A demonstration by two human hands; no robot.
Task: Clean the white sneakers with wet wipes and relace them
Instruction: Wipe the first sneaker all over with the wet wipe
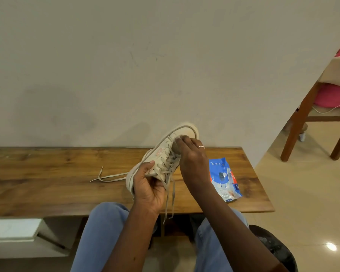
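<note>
One white sneaker [165, 152] is lifted above the wooden table [67, 173], toe tilted up toward the wall. My left hand [148, 185] grips it around the heel and collar. My right hand [192, 160], wearing a ring, pinches the lace [168, 167] at the lowest eyelets near the toe. Two lace ends [170, 201] hang down past the table's front edge. A second, loose lace [108, 176] lies on the table to the left. The blue and white wet wipes pack [224, 179] lies flat to the right of my right hand. No wipe is visible.
The table stands against a pale wall. A wooden chair [310, 114] with a pink cushion stands on the tiled floor at the right. My knees in blue jeans [100, 232] are under the table's front edge. A white shelf [14, 228] sits at lower left.
</note>
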